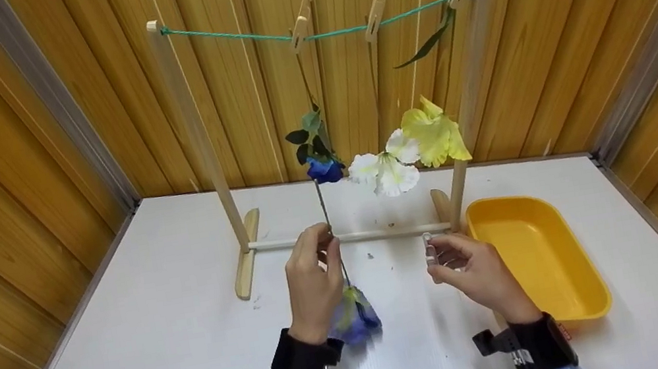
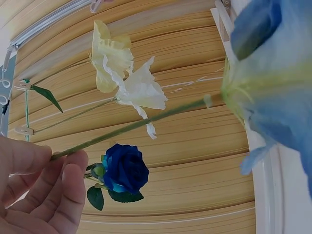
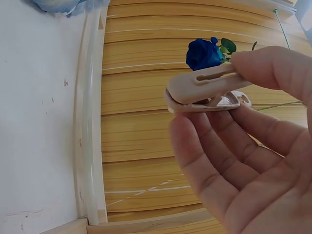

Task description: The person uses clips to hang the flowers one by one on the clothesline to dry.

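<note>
My left hand (image 1: 316,277) pinches the stem of a blue artificial flower (image 1: 355,319), whose bloom hangs head down just above the white table. In the left wrist view this pale blue bloom (image 2: 278,73) fills the right side, its stem between thumb and fingertips. My right hand (image 1: 476,267) holds a beige clothespin (image 3: 204,90) between thumb and fingers; its jaws look closed. A green cord (image 1: 237,35) runs above both hands, with a blue rose (image 1: 325,169), a white flower (image 1: 392,172) and a yellow flower (image 1: 434,133) hanging upside down from it by clothespins (image 1: 376,17).
Wooden posts (image 1: 197,133) on feet carry the cord, and a low crossbar (image 1: 371,235) joins them. A yellow tray (image 1: 573,264) stands on the right of the white table (image 1: 182,343), close to my right hand. Wood-patterned walls (image 1: 4,199) enclose the back and sides.
</note>
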The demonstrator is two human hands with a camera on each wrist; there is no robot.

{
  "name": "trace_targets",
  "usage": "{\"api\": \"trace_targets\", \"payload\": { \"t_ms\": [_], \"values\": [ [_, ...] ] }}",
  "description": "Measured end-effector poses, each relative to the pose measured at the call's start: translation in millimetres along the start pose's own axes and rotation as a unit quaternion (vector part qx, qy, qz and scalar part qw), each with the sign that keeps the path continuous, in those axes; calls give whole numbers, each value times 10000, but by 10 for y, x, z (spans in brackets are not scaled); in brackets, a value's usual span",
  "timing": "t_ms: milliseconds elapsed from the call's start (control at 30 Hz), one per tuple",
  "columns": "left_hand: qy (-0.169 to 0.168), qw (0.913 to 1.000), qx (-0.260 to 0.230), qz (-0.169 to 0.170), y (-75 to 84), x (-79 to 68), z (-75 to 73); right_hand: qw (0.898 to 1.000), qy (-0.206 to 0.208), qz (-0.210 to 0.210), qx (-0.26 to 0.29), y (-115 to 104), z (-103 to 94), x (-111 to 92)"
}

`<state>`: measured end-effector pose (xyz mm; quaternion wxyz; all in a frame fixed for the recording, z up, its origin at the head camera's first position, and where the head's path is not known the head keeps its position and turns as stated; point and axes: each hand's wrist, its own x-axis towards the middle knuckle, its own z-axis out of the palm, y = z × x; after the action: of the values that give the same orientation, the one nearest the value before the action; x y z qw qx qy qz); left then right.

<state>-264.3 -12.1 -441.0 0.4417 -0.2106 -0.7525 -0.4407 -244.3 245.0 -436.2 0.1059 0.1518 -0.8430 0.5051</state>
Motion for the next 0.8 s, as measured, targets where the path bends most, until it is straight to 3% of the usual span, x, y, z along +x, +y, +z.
{"api": "trace_targets", "payload": {
  "t_ms": [800],
  "values": [
    [-32, 9994, -320, -88, 115, 35, -72, 9988, 204, -27, 443, -51, 8, -4]
  ]
}}
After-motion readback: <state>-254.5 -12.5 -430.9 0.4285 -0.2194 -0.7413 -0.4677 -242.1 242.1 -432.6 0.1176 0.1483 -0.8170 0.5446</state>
